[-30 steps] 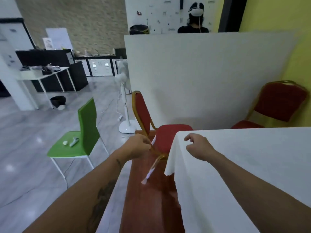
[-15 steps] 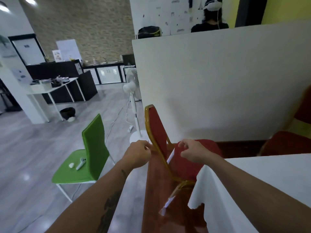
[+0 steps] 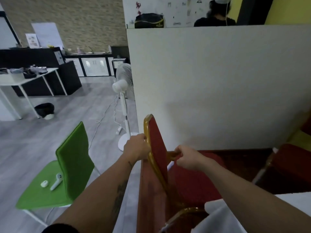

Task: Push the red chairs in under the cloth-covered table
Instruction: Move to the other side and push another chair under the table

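**Both hands on the red chair, table mostly out of sight**

We hold the red chair (image 3: 157, 148) at the centre of the frame. Our left hand (image 3: 137, 147) is clenched around the gold frame of its backrest; our right hand (image 3: 188, 158) grasps the gold bar where the backrest meets the seat. The seat points toward the cloth-covered worktop (image 3: 223, 216), whose white corner shows at the lower right.

We judge that a skewed push could drive the seat or a leg into the hanging cloth and drag it, since the cloth's corner lies just beside the chair's lower frame. The backrest also stands near the white partition (image 3: 218, 84) and could scrape it.

The chair's legs are hidden, as is the gap under the worktop. A second red chair (image 3: 291, 165) is cut off at the right edge.
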### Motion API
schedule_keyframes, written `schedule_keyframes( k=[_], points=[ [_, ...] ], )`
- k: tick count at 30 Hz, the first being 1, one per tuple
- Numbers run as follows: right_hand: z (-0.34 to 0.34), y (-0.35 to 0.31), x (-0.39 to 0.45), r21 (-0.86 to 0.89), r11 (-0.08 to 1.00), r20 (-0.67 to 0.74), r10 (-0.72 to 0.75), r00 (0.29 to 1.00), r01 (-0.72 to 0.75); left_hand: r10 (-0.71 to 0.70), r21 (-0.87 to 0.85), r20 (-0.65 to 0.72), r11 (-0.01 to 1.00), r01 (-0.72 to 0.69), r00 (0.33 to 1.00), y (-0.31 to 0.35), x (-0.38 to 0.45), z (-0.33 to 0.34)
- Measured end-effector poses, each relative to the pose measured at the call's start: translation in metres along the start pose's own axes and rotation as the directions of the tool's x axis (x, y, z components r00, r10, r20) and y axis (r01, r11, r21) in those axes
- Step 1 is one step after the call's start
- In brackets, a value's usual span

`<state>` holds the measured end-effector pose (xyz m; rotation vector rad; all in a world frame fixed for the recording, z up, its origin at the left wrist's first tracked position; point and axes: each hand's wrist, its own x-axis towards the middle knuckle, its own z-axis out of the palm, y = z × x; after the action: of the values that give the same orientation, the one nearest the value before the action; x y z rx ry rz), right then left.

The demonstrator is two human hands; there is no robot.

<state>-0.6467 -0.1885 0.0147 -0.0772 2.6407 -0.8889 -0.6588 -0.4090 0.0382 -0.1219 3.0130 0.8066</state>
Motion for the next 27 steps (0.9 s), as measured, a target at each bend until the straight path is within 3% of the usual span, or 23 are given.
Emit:
schedule_keyframes(
  k=[3, 6, 9, 11, 16, 22, 27],
  points=[
    [0.010, -0.015, 0.043, -0.003, 0.999, 0.027, 0.052, 0.998, -0.052, 0.206, 0.216, 0.074, 0.952, -0.217, 0.976, -0.017, 0.053, 0.003],
    [0.023, -0.037, 0.088, -0.027, 0.996, 0.034, 0.089, 0.995, -0.088, 0.404, 0.507, 0.214, 0.732, -0.454, 0.889, -0.039, 0.114, 0.000],
    [0.038, -0.062, 0.120, 0.003, 0.990, 0.086, 0.137, 0.987, -0.138, 0.494, 0.629, 0.309, 0.535, -0.564, 0.813, -0.057, 0.162, -0.003],
    [0.048, -0.078, 0.136, 0.026, 0.986, 0.102, 0.161, 0.982, -0.164, 0.544, 0.641, 0.357, 0.449, -0.623, 0.759, -0.067, 0.189, 0.000],
    [0.066, -0.095, 0.171, -0.044, 0.965, 0.038, 0.260, 0.965, -0.258, 0.669, 0.561, 0.410, 0.350, -0.750, 0.620, -0.057, 0.234, 0.020],
    [0.063, -0.090, 0.185, 0.009, 0.936, 0.005, 0.351, 0.936, -0.351, 0.632, 0.516, 0.549, 0.260, -0.816, 0.548, -0.025, 0.268, 0.030],
    [0.048, -0.077, 0.187, 0.075, 0.914, -0.013, 0.400, 0.916, -0.398, 0.653, 0.515, 0.562, 0.204, -0.833, 0.508, 0.001, 0.275, 0.041]
  ],
)
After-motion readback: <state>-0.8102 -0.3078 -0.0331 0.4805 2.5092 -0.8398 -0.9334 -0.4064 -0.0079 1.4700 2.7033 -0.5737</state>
